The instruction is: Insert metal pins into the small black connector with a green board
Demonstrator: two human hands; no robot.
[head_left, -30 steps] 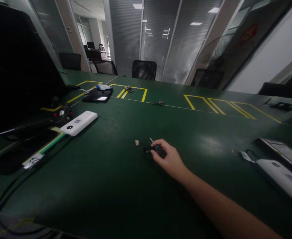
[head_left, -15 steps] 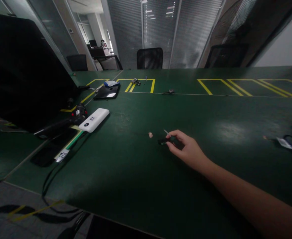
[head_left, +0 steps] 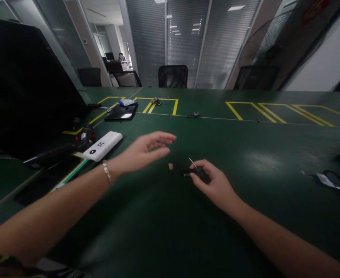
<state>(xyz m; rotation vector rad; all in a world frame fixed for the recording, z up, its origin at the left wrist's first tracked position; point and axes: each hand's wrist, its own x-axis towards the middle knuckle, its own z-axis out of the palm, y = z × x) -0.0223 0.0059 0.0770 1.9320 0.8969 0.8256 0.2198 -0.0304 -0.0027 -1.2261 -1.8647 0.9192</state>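
My right hand (head_left: 213, 183) is closed around a small screwdriver (head_left: 192, 162), its thin metal shaft pointing up and left and its dark handle partly hidden by the fingers. By the thumb and fingertips lies a small dark piece (head_left: 185, 173); whether the fingers touch it I cannot tell. Just left of that, a small pinkish scrap (head_left: 170, 166) rests on the green table (head_left: 147, 216). My left hand (head_left: 149, 148), slightly blurred, is over the table with fingers stretched to the right and nothing in them. A bracelet (head_left: 106, 172) circles its wrist.
A white power bank (head_left: 103, 146) marked 22 lies at left, beside a large black screen (head_left: 28, 85). Farther back are a black tablet-like slab (head_left: 120, 112), small metal parts (head_left: 156, 101), and a dark part (head_left: 193, 114). Cabled items (head_left: 328, 180) lie at right.
My left hand has come into view from the left and reaches over the table. My right hand keeps its hold on the screwdriver. The view has tilted slightly upward.
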